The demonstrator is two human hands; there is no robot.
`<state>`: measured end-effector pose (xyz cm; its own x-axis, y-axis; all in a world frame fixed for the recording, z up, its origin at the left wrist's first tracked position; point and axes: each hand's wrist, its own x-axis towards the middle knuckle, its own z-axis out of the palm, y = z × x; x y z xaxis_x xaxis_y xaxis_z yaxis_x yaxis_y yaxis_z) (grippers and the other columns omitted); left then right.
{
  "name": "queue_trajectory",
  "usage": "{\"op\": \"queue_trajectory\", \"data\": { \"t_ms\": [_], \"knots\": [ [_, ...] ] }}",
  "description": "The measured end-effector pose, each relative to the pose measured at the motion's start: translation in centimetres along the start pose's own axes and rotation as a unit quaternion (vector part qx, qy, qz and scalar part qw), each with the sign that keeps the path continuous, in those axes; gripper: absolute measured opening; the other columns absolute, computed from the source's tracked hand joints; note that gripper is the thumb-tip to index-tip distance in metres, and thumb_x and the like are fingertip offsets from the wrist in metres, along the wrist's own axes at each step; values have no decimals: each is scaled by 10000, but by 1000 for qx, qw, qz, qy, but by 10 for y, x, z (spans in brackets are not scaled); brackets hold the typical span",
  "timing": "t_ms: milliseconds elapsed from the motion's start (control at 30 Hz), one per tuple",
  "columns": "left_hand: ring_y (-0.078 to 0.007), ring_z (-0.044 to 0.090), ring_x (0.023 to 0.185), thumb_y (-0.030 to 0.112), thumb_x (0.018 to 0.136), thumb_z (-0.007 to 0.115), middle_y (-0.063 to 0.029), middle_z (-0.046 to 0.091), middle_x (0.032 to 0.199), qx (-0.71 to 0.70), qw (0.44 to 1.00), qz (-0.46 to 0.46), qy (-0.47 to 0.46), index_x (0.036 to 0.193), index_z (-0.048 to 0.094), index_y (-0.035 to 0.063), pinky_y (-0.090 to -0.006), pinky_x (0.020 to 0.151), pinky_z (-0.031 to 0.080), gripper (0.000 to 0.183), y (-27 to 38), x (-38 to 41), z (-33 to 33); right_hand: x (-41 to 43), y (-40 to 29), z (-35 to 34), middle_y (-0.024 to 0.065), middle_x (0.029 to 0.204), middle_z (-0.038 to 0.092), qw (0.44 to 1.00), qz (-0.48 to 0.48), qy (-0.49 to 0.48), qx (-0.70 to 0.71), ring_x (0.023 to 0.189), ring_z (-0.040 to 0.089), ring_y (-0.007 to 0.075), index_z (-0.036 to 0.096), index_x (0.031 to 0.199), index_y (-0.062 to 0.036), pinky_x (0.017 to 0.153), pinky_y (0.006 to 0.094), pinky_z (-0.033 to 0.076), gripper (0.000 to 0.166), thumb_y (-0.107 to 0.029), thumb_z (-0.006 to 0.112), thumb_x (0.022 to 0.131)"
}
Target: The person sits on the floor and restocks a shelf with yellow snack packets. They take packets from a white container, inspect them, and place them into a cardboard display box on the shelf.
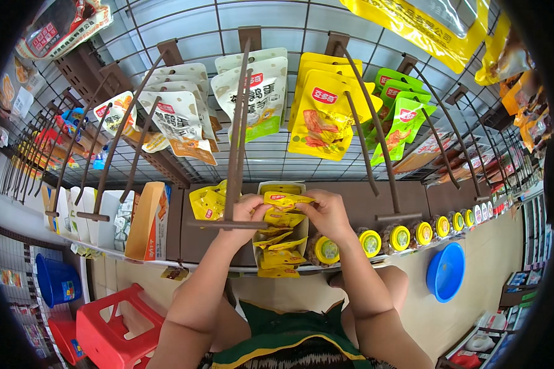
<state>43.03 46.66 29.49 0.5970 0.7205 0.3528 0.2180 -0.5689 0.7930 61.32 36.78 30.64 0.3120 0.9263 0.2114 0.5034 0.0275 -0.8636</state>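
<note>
A small yellow snack packet (286,200) is pinched by its two ends between my hands. My left hand (246,216) grips its left end, partly hidden behind a brown hook bar. At the right end, the thumb and fingers of my right hand (327,212) hold the packet. Directly below is an open, narrow carton (304,240) with several similar yellow packets (281,257) in a row inside. More loose yellow packets (208,202) lie on the brown shelf (203,246), left of the carton and beside my left hand.
Long display hooks (234,175) jut out from the wire grid, close over my left hand. Yellow pouches (323,115) and white pouches (254,99) hang behind. Lidded jars (327,250) line the shelf's right front. A red stool (120,323) and a blue basin (446,272) stand on the floor.
</note>
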Motion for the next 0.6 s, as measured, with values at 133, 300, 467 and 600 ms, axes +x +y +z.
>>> {"op": "queue_trajectory", "data": {
  "t_ms": [133,300,467,600],
  "knots": [
    [-202,544,575,68,771,687,-104,573,683,7,1000,6,-5,761,578,-23,-285,540,432,143,-4,1,1,2,-6,-4,84,781,634,1000,-17,-3,-23,606,543,116,647,905,15,549,243,446,143,-60,686,790],
    [-222,552,585,80,776,685,-96,584,686,34,998,-31,-47,783,599,-16,-296,543,435,129,-1,2,-4,-3,-2,-2,85,782,634,1000,15,-19,-18,605,543,124,653,910,8,545,245,443,139,-55,682,790],
    [-224,559,588,80,779,680,-97,591,691,32,999,-21,-38,796,612,-6,-296,547,440,111,-7,-2,-2,-2,0,2,92,783,632,1000,-25,-2,2,616,555,130,651,908,15,546,249,445,138,-49,678,788],
    [-191,577,602,77,794,669,-92,617,727,43,998,-25,-45,826,612,-2,-279,566,461,102,-11,-5,1,-5,3,3,61,758,625,999,33,-18,12,655,545,91,648,904,25,563,234,445,119,-32,668,801]
  ]
}}
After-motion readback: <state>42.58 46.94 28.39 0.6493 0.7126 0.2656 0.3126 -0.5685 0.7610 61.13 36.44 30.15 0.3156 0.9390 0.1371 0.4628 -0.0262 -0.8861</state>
